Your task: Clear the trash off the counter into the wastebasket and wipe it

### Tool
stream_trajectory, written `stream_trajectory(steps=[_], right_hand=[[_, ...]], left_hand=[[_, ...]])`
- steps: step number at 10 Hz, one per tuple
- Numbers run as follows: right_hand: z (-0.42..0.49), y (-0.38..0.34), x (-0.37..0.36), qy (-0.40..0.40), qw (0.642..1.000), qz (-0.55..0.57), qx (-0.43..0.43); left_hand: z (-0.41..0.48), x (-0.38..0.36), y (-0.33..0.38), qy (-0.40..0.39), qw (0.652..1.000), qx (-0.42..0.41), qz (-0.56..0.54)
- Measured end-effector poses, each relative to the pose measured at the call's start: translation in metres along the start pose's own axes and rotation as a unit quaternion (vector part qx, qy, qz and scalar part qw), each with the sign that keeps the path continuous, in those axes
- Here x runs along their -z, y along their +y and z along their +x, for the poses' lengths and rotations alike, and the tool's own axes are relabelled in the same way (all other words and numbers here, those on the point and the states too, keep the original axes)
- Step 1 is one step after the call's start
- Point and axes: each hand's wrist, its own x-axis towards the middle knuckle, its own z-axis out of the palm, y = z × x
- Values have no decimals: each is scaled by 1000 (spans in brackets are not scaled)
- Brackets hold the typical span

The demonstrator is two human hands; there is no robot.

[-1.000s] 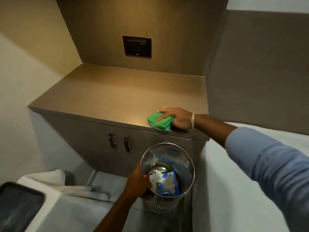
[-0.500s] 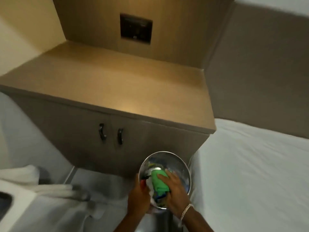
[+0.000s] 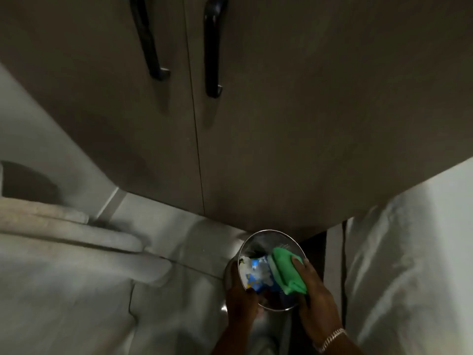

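Below the cabinet doors [image 3: 256, 124], the wastebasket [image 3: 258, 237] now sits low, left hand [image 3: 239, 301] clasping its rim; the right hand [image 3: 316, 301], off the counter, presses the green cloth [image 3: 288, 274] onto the trash [image 3: 256, 275] inside, suggesting wiping has ended.

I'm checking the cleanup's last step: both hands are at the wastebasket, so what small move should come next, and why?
Probably set the wastebasket down on the floor. The left hand grips its rim, the right hand presses the green cloth against the far rim, and wrappers already lie inside.
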Motion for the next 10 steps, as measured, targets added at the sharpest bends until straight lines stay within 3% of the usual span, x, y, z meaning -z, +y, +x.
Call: stream_trajectory(steps=[1, 2, 3, 4, 5, 6, 7, 8, 9, 10], right_hand=[[-4, -16, 8, 1, 1000, 11, -2], [-25, -72, 36, -17, 999, 14, 33], [-56, -156, 50, -51, 995, 44, 77], [-75, -249, 80, -145, 972, 169, 71], [-88, -363, 91, -297, 889, 347, -22], [-97, -466, 69, -348, 810, 462, -95], [-98, -560, 25, -346, 828, 440, -37], [-101, -613, -21, -331, 874, 349, 67], [-97, -616, -42, -321, 900, 278, 92], [-103, -600, -19, -307, 913, 257, 82]], left_hand=[[-3, 6, 9, -45, 998, 38, 13], [-42, 44, 60, -49, 993, 79, -73], [-110, 119, 116, -50, 965, 106, -233], [-181, 209, 159, 47, 960, 39, -275], [-246, 320, 177, 145, 927, -42, -342], [-278, 416, 176, 227, 896, -97, -369], [-281, 494, 169, 380, 858, -83, -336], [-265, 538, 154, 459, 833, -26, -308], [-257, 549, 141, 414, 877, 21, -244], [-267, 549, 141, 397, 897, 29, -191]])
